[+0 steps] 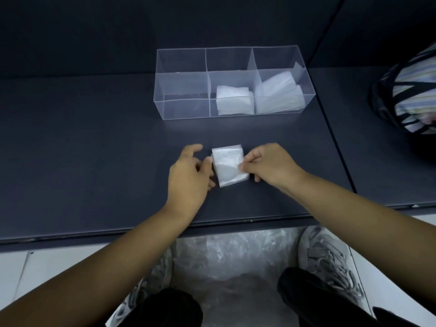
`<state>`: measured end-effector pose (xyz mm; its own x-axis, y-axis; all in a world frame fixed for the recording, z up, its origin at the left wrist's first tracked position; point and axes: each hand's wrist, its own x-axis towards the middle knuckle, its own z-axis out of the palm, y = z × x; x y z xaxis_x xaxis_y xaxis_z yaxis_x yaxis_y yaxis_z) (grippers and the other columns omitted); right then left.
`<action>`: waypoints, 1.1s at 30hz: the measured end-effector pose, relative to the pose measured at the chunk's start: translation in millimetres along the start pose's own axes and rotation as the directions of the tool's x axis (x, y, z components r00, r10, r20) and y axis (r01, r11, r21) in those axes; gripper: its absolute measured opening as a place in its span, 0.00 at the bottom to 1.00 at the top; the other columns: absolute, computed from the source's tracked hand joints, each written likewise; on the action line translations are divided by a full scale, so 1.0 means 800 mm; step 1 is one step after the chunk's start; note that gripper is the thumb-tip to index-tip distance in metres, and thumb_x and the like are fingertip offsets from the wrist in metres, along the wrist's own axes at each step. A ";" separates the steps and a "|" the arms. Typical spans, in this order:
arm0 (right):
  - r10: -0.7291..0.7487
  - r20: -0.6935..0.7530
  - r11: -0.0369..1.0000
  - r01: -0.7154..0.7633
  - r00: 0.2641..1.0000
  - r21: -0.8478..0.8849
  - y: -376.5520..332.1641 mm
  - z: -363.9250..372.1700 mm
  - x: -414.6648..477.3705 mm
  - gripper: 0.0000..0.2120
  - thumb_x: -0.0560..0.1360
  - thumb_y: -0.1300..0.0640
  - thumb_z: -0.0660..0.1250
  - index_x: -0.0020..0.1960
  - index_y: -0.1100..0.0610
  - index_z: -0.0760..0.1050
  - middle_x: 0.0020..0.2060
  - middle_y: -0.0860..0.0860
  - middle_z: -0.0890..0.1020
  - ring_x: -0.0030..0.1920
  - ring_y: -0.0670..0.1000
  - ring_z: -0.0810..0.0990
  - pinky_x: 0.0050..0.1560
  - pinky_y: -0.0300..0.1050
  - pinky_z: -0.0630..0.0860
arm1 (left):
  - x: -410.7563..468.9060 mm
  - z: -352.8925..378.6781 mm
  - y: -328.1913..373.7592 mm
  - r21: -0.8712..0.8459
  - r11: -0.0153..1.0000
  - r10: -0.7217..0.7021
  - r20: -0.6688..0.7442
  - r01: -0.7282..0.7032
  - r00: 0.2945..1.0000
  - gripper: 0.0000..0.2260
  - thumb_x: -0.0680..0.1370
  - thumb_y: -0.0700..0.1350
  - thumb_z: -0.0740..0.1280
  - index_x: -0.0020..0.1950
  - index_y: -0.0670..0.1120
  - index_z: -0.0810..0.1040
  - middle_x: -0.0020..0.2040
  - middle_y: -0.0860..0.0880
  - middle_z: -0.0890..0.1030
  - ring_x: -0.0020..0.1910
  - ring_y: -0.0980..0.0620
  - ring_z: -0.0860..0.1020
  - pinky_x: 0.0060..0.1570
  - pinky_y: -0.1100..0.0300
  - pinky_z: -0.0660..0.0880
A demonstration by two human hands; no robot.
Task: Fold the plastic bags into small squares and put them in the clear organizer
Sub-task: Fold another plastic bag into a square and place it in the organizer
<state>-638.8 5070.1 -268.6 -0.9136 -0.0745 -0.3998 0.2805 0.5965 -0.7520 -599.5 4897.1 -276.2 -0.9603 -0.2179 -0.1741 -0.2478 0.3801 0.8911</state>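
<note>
A white plastic bag folded into a small square (230, 165) lies on the dark table (94, 142). My right hand (266, 165) pinches its right edge between thumb and fingers. My left hand (191, 173) touches its left edge with the thumb, its fingers curled beside and under it. Behind stands the clear organizer (232, 82) with several compartments. A folded bag (234, 102) lies in its front middle compartment, and more folded bags (278, 95) lean in the front right one.
A striped bag with black straps (408, 93) sits at the table's right. Below the table's front edge, a pile of loose clear plastic bags (231, 263) lies on the floor between two grey-white shoes (330, 263).
</note>
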 end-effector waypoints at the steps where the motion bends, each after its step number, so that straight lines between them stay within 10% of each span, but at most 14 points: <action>1: 0.009 0.001 1.000 -0.009 1.000 -0.025 -0.001 0.000 0.002 0.10 0.70 0.60 0.75 0.32 0.53 0.77 0.20 0.45 0.77 0.19 0.41 0.73 0.27 0.31 0.69 | -0.004 -0.002 -0.004 0.157 0.974 0.177 -0.063 -0.166 0.982 0.12 0.79 0.42 0.65 0.62 0.45 0.73 0.38 0.51 0.78 0.34 0.52 0.78 0.37 0.59 0.76; 4: 0.019 0.011 0.996 -0.018 1.000 -0.089 -0.007 0.002 0.005 0.07 0.69 0.58 0.75 0.33 0.56 0.80 0.21 0.47 0.77 0.20 0.42 0.73 0.29 0.34 0.69 | -0.013 0.004 -0.007 0.452 0.690 0.596 0.088 -0.565 0.798 0.13 0.79 0.43 0.62 0.61 0.42 0.76 0.53 0.45 0.78 0.52 0.46 0.77 0.54 0.53 0.72; 8: 0.034 0.002 0.995 -0.034 0.999 -0.096 -0.011 0.002 0.005 0.05 0.69 0.58 0.74 0.38 0.57 0.80 0.28 0.51 0.80 0.22 0.43 0.75 0.34 0.39 0.73 | -0.004 0.016 -0.022 0.605 0.548 0.403 0.414 -0.577 0.816 0.23 0.83 0.52 0.54 0.76 0.45 0.60 0.77 0.50 0.60 0.77 0.49 0.52 0.74 0.49 0.42; 17: -0.315 -0.309 0.836 0.108 0.897 -0.539 0.033 0.034 -0.030 0.16 0.73 0.42 0.68 0.54 0.52 0.73 0.51 0.50 0.72 0.54 0.52 0.69 0.51 0.44 0.56 | 0.009 0.012 -0.038 0.745 0.483 0.212 0.410 -0.460 0.887 0.36 0.74 0.69 0.39 0.78 0.53 0.37 0.78 0.56 0.37 0.76 0.52 0.33 0.72 0.45 0.30; 27: -0.168 -0.289 0.928 0.053 0.942 -0.369 0.014 0.045 -0.032 0.10 0.74 0.43 0.65 0.44 0.50 0.75 0.47 0.45 0.70 0.51 0.47 0.67 0.52 0.42 0.55 | -0.002 0.024 -0.031 0.838 0.459 0.104 0.280 -0.296 0.954 0.43 0.70 0.71 0.35 0.76 0.44 0.33 0.77 0.48 0.33 0.75 0.48 0.31 0.69 0.41 0.29; 33: -0.095 -0.184 0.995 0.098 0.978 0.010 -0.014 0.037 -0.028 0.09 0.69 0.64 0.69 0.40 0.53 0.72 0.36 0.47 0.77 0.37 0.46 0.76 0.41 0.40 0.71 | -0.013 0.030 -0.021 0.806 0.553 0.013 0.244 -0.210 0.970 0.46 0.69 0.72 0.37 0.76 0.42 0.33 0.77 0.46 0.33 0.75 0.49 0.31 0.70 0.43 0.30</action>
<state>-612.7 5041.4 -267.3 -0.9745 0.0174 -0.2237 0.1924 0.5780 -0.7931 -588.4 4914.5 -299.1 -0.9656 0.0128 -0.2596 -0.0386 0.9806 0.1919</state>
